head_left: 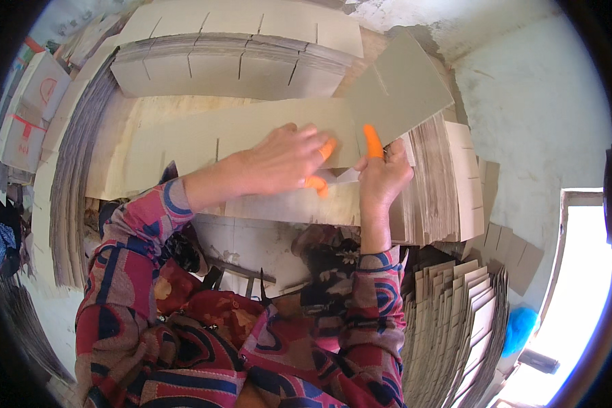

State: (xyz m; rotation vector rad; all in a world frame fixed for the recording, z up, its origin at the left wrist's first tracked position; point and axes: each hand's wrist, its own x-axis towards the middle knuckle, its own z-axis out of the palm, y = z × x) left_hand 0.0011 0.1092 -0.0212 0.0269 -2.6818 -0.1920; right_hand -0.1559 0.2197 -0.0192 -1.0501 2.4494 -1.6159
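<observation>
- Evidently, a cardboard sheet (245, 129) was the thing being handled; it lay over the middle of the table (166, 109), its long, slit part running toward the table's left end.
- A grey panel (408, 81) with one slit rose aslant above the table's right half; whether it was the sheet's own bent end or a separate piece could not be told.
- The left hand (285, 160), partly blurred, was over the table's middle, back upward; its thumb and fingers were wide apart, with nothing gripped. Whether it touched the sheet could not be told. Orange covers (327, 149) capped two of its digits.
- The right hand (385, 173), over the table's right half, was narrow, holding the panel's lower edge, fingers curled and thumb, in an orange cap (373, 141), upright.
- Cardboard was piled round the table: a far stack (224, 75) along its far side, a left stack (54, 183) at its left end, a right stack (432, 183) at its right.
- Below the table's right end, more sheets (455, 333) stood on edge.
- A white box (30, 112) was left of the table; a blue bundle (521, 331) lay well to its right.
</observation>
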